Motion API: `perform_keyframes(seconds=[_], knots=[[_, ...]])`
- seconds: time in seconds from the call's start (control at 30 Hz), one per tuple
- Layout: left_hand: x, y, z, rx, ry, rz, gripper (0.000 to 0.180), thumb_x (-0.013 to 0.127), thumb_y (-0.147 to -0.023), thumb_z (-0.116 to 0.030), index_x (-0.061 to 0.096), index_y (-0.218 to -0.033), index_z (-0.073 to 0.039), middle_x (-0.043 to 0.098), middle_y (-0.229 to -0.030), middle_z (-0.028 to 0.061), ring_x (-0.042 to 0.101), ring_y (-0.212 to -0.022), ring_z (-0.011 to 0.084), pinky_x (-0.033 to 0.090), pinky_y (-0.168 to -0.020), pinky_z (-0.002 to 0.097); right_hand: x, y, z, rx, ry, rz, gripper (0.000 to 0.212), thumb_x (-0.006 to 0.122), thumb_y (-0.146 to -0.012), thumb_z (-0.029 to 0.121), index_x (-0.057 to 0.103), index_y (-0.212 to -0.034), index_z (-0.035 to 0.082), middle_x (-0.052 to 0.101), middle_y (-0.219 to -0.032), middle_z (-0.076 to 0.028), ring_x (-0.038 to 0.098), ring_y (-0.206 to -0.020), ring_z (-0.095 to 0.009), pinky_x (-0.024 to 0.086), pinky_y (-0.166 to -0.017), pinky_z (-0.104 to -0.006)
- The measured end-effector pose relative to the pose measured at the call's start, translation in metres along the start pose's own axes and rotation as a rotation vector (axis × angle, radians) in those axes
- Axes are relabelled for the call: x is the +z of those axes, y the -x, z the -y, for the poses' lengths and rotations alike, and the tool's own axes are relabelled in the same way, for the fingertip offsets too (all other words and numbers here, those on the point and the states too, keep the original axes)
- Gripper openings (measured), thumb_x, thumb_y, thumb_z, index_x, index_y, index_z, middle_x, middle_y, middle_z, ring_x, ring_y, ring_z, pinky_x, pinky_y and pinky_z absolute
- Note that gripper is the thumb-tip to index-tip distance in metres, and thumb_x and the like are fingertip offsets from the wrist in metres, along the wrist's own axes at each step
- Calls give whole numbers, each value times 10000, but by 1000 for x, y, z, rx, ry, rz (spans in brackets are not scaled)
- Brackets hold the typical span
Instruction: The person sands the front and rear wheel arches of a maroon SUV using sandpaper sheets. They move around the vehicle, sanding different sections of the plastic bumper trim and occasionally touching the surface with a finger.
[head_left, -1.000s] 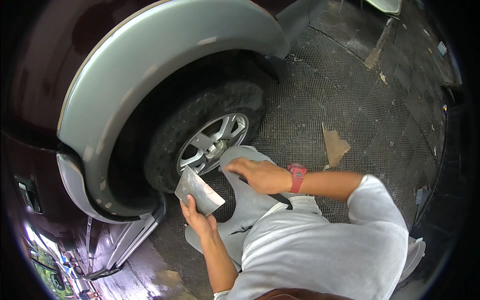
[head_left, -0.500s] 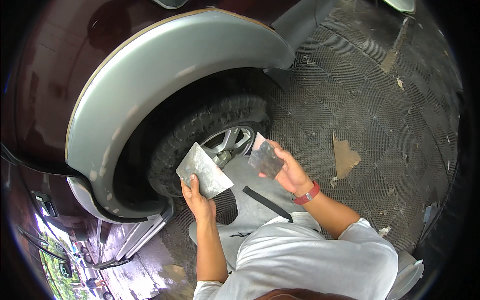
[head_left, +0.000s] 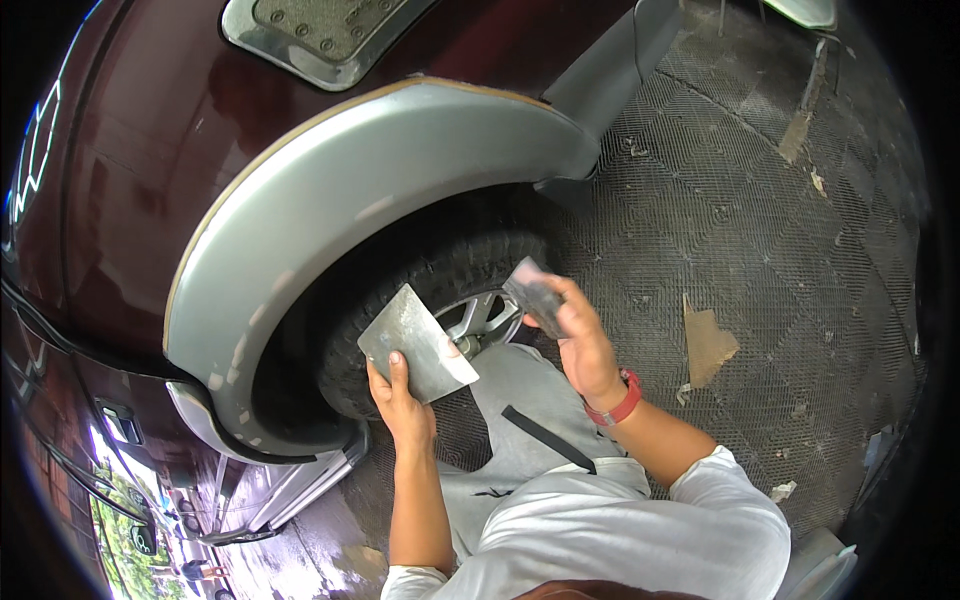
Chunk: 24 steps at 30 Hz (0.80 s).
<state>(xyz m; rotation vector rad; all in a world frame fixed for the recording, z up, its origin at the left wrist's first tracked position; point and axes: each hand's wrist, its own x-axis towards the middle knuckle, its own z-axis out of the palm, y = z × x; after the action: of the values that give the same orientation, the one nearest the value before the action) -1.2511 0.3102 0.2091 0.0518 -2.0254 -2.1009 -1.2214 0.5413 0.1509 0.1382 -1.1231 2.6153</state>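
Note:
In my left hand (head_left: 405,410) is a square, thin metal plate (head_left: 418,335), gripped at its lower left corner with the thumb on top. A pinkish smear shows near the plate's right edge. My right hand (head_left: 590,350) is closed on a smaller, dark, flat spreader (head_left: 534,296) with a pinkish smear along its upper end; its outline is slightly blurred. The two pieces are apart, both held above my lap. Beyond them is the car's silver-grey wheel arch trim (head_left: 330,185), marked with several pale patches, curving over the tyre (head_left: 450,265).
The dark red car body (head_left: 140,200) fills the left and top, with an open-looking fuel flap area too unclear to name. A spoked wheel rim (head_left: 490,312) lies just past my hands. Ribbed dark matting (head_left: 660,230) covers the floor, with a brown scrap (head_left: 708,345) on it.
The view has shifted, so the car and floor sit lower in the picture. My right hand has turned, tilting the spreader more edge-on. Both hands keep their hold.

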Motion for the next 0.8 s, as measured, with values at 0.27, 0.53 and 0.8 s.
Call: perform_keyframes(seconds=[0.27,0.53,0.8], knots=[[-8,4,-1,-35,38,-9,494,626,-1067,-224,474,-1475,10,637,-1331,103,610,-1209,186,449,-1091,339,-4,-40,62,-134,-358,-225,403,606,-1063,196,526,-1432,54,641,-1315,-106,625,-1241,-222,527,-1046,-457],[-27,18,12,-69,59,-31,464,607,-1067,-208,494,-1463,7,636,-1340,114,625,-1208,200,467,-1091,356,15,-100,113,-614,161,205,372,739,-881,159,666,-1186,-41,630,-1410,-231,614,-1272,-300,433,-1129,-435],[-42,23,11,-33,44,-37,482,610,-1059,-225,490,-1463,10,638,-1338,125,637,-1206,217,496,-1067,366,34,-174,113,-316,142,582,207,685,-766,42,723,-962,-12,393,-1675,-143,309,-1569,-279,212,-1277,-429]])
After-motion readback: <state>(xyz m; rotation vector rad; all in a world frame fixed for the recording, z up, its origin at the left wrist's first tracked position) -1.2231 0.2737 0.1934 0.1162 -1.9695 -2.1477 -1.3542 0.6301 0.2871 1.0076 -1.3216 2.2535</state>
